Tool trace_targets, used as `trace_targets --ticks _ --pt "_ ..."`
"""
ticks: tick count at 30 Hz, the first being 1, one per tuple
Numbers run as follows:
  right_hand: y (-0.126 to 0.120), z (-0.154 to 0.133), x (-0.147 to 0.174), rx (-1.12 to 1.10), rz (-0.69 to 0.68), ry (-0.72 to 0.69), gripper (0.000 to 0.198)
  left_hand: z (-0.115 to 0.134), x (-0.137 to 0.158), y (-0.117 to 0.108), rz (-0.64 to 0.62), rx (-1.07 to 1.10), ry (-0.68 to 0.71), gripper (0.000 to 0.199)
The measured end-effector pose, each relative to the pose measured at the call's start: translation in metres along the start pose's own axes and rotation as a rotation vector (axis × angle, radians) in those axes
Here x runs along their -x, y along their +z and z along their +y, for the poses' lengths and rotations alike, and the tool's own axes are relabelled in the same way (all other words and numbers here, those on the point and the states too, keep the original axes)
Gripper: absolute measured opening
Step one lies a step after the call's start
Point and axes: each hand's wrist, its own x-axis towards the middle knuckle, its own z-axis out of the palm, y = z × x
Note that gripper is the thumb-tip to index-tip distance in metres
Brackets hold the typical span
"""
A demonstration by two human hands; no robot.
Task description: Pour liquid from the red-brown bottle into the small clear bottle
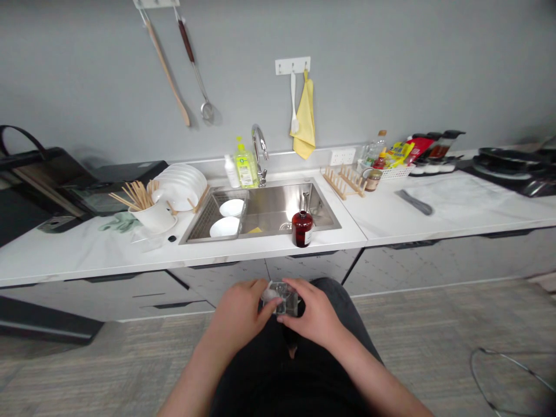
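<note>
Between both hands, in front of my lap and below the counter edge, is a small transparent box (285,298). My left hand (245,307) grips its left side, the thumb lying across its front. On the right side my right hand (315,310) has fingers on top and thumb beneath. What is inside the box, if anything, I cannot make out. Beyond the hands, a dark red bottle (302,229) with thin stems or a spout at its neck stands upright at the sink's front rim.
The steel sink (278,200) holds a rack with two white bowls (225,227). Left of it are white plates (182,182), a cup of chopsticks (154,217) and a green cloth (118,222). Rightward stand a wooden rack (345,180), a seasoning basket (391,171) and a pan (508,157).
</note>
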Motion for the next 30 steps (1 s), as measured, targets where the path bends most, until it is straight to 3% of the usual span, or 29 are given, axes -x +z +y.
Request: trace_targets --ticks 2,4,6,9,11,14,16,19,22,27,29,30 --pt "0.0003 0.0011 -0.0003 0.008 0.007 -0.001 0.085 0.0002 0.0005 -0.0008 0.011 0.023 0.102 0.019" --pt "0.0002 0.0022 -0.0007 0.01 0.012 0.002 0.083 0.0003 0.0013 -0.0014 0.048 0.07 0.193 0.049" --pt "-0.0003 0.0024 -0.0008 0.002 0.018 0.005 0.082 0.0004 0.0019 -0.0018 0.078 0.074 0.188 0.058" --pt "-0.0009 0.0014 -0.0003 -0.003 0.018 0.0 0.083 0.0003 0.002 -0.0015 0.048 0.057 0.081 0.027" --pt "-0.0009 0.0005 0.0001 0.001 0.016 -0.003 0.084 -0.0003 0.0024 -0.0005 0.024 0.086 0.109 0.018" --pt "-0.0007 -0.0005 0.0004 0.006 0.021 -0.008 0.082 -0.0019 0.0032 0.0014 0.077 0.139 0.234 0.053" --pt "-0.0008 -0.0008 0.0 0.001 0.022 -0.012 0.082 -0.0029 0.0026 0.0023 0.121 0.13 0.215 0.063" --pt "-0.0009 -0.0005 -0.0006 -0.007 0.01 -0.009 0.085 -0.0044 -0.0002 0.0027 0.089 0.095 0.087 0.032" --pt "-0.0005 0.0007 -0.0009 0.006 -0.007 -0.005 0.086 -0.0065 -0.0019 0.0032 0.019 0.136 0.086 0.014" --pt "-0.0001 0.002 -0.0016 -0.019 0.015 0.023 0.082 -0.0085 -0.0008 0.0048 0.07 0.263 0.186 0.07" --pt "-0.0004 0.0018 -0.0024 -0.03 0.016 0.012 0.082 -0.0084 -0.0014 0.0045 0.093 0.254 0.132 0.072" --pt "-0.0006 0.0017 -0.0028 -0.029 0.013 0.007 0.083 -0.0082 -0.002 0.0038 0.086 0.237 0.089 0.063"
